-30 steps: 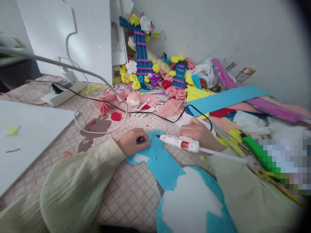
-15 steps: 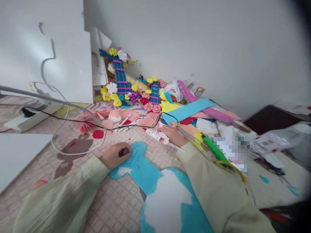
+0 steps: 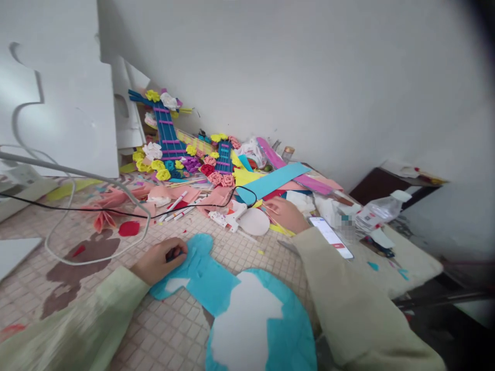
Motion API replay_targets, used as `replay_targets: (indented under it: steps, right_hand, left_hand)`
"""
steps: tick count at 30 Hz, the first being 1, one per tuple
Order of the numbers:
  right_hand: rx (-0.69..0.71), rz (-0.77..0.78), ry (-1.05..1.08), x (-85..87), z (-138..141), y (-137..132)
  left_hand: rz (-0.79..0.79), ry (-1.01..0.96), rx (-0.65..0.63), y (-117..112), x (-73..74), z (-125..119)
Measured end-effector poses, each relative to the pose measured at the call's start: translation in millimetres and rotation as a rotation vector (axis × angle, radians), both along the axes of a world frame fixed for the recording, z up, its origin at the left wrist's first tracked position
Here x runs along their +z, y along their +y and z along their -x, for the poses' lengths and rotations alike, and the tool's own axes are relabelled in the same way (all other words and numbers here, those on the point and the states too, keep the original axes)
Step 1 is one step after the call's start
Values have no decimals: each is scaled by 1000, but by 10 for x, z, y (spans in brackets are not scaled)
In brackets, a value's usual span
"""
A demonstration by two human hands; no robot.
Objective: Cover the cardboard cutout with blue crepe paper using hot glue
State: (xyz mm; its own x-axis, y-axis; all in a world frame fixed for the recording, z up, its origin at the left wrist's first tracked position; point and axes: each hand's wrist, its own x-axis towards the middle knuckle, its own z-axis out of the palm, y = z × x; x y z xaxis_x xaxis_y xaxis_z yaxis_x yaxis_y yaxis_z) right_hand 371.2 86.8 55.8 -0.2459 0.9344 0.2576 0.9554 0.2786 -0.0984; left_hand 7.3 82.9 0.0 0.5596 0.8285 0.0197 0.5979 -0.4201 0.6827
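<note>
A blue paper-covered guitar-shaped cutout (image 3: pixel 216 288) with bare white patches lies flat in front of me. My left hand (image 3: pixel 164 260) rests on its narrow end, fingers curled closed at the edge. My right hand (image 3: pixel 288 214) is farther back, among paper scraps and yellow strips (image 3: pixel 280 229); its fingers are bent, and whatever they hold is hidden. Left of it lie a white glue gun (image 3: pixel 228 219) and a pale round disc (image 3: pixel 254 221). A grey pointed piece (image 3: pixel 288 246) sticks out beside my right sleeve.
A black cord (image 3: pixel 116 211) and a white cable (image 3: pixel 96 261) cross the table. Flower-decorated blue guitars (image 3: pixel 168 134) lean at the back. Markers (image 3: pixel 181 208), a long blue strip (image 3: pixel 276 180), a phone (image 3: pixel 331 237) and a plastic bottle (image 3: pixel 381 211) lie around.
My right hand has moved off the glue gun to the right, uncovering the round disc. The green roll and yellow loop are out of sight. The view has turned right; my left hand stays on the cutout.
</note>
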Motion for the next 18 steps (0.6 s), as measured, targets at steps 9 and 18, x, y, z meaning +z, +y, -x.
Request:
replay_targets:
  steps: [9,18]
  right_hand:
    - [-222,162,62,-304,-507,-501]
    - [-49,-56,250,34,-133,-492]
  left_hand:
    - [6,34,23,-19,37,-13]
    - [-46,0,63,-60,0,-60]
